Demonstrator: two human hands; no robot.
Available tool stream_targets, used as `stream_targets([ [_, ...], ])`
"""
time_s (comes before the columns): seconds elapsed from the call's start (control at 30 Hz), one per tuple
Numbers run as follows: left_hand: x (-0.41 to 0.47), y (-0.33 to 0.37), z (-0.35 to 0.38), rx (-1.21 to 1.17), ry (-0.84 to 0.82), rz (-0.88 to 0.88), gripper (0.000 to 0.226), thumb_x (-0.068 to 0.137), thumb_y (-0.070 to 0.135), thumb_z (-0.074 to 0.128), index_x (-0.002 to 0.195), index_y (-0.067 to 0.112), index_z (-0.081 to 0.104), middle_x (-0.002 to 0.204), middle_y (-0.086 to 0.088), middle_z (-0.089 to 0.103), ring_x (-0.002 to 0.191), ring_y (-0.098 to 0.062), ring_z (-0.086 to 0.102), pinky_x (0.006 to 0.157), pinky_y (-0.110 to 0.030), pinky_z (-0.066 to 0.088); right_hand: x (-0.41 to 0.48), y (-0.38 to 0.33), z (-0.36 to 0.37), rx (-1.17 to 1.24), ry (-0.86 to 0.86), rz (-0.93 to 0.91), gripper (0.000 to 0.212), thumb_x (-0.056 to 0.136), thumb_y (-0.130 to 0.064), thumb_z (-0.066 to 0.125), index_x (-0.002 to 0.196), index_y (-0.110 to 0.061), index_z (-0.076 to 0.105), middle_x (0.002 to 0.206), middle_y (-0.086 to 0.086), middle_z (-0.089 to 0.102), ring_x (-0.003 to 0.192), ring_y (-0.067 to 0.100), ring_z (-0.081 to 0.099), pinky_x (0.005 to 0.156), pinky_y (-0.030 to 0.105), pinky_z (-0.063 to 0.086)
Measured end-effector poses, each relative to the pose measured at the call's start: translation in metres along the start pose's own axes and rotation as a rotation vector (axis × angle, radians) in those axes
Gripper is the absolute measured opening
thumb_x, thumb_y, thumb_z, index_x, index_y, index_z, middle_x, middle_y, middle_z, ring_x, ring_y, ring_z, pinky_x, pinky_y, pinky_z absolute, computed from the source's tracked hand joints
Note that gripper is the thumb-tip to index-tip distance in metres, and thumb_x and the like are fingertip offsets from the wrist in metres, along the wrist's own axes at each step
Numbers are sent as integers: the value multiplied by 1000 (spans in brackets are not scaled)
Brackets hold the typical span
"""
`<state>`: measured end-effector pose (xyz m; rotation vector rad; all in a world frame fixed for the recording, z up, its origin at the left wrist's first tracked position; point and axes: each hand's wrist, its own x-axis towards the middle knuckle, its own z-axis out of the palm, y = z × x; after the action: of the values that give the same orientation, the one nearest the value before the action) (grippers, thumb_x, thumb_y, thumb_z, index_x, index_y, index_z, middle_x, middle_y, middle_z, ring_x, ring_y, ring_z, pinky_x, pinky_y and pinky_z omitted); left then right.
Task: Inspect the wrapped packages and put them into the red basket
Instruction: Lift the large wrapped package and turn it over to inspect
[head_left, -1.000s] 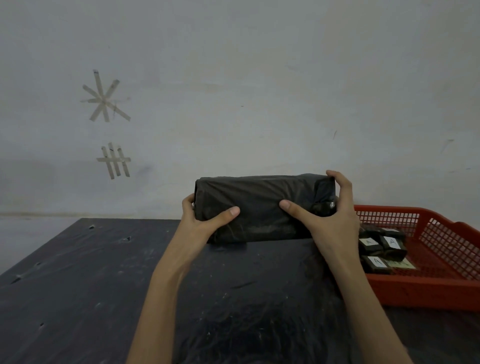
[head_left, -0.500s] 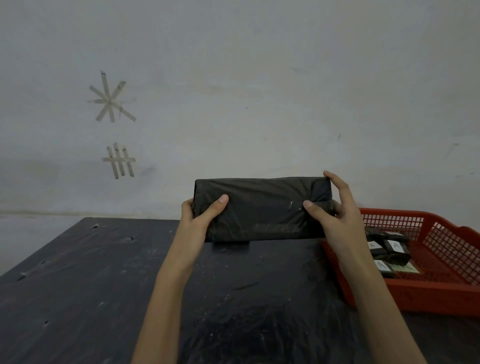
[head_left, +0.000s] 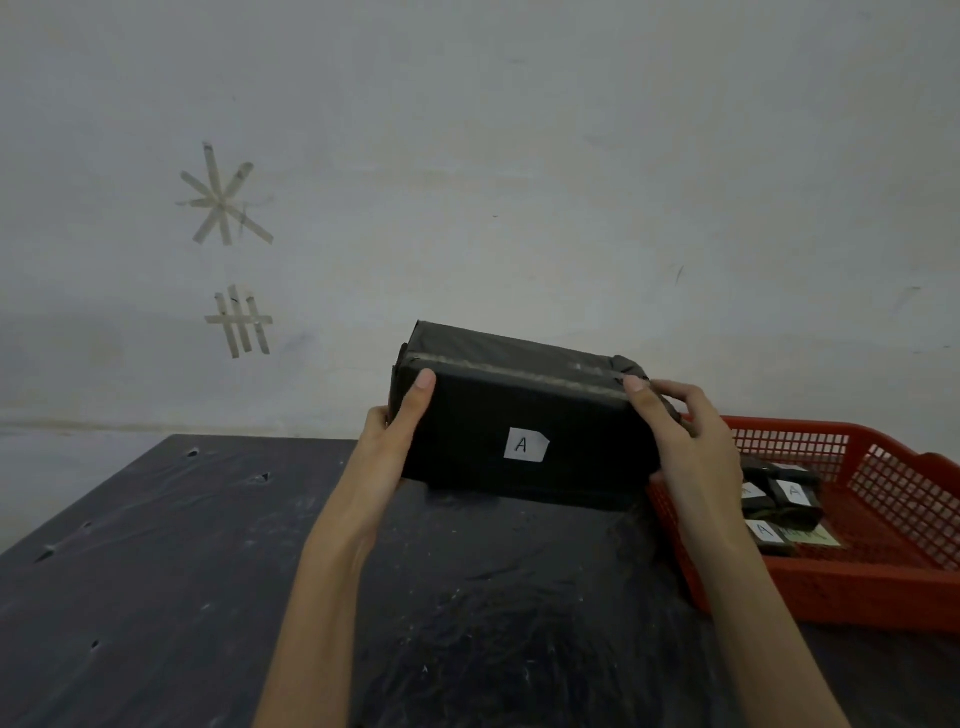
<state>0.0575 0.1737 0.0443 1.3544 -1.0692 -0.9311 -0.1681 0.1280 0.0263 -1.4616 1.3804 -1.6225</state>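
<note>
Boxy black wrapped package bears paper label

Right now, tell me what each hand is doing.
Left hand: grips the left end of the black package.
Right hand: grips its right end.

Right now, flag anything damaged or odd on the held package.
Nothing serious. The black wrapped package, held by the left hand and right hand, looks intact; its wrap bunches at the right end, and its A label has a clipped corner.

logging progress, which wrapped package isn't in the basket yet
The large package labelled A, held by the left hand and right hand; the small packages lie in the red basket.
</note>
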Motion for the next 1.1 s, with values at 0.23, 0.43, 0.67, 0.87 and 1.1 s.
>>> stream_targets([
  [0.23,3,-4,-3,-170,43,-23,53,81,65,43,119,28,42,100,8,55,87,-9,53,88,-31,41,8,-1,-7,365,-291,-21,54,71,-35,71,123,-36,58,105,-12,70,102,13,66,76,30,56],
  [0.43,9,-8,0,-188,94,-122,71,91,63,35,142,15,40,142,-11,49,124,-28,49,93,-36,40,10,3,-11,382,-418,-114,75,61,-13,72,125,-49,54,118,0,57,102,14,65,77,30,56],
  [0.67,0,-7,24,34,123,-15,83,86,70,33,153,25,12,160,-7,18,143,-28,26,113,-47,24,-2,-5,-1,220,-181,-406,87,54,-24,84,126,-48,43,132,-1,45,116,16,53,82,23,54],
  [0.87,-17,8,48,-11,-59,190,102,57,86,57,145,41,32,149,6,41,130,-11,45,110,-41,36,-11,-13,10,-120,-82,-788,84,53,-25,81,125,-34,38,141,9,29,131,5,34,99,51,43],
  [1.1,-15,1,58,-270,-99,209,34,77,22,77,110,18,70,92,2,77,91,-19,72,82,-34,57,-20,-21,18,171,-72,-868,77,66,-24,78,130,-20,34,140,19,30,132,29,37,105,42,39],
])
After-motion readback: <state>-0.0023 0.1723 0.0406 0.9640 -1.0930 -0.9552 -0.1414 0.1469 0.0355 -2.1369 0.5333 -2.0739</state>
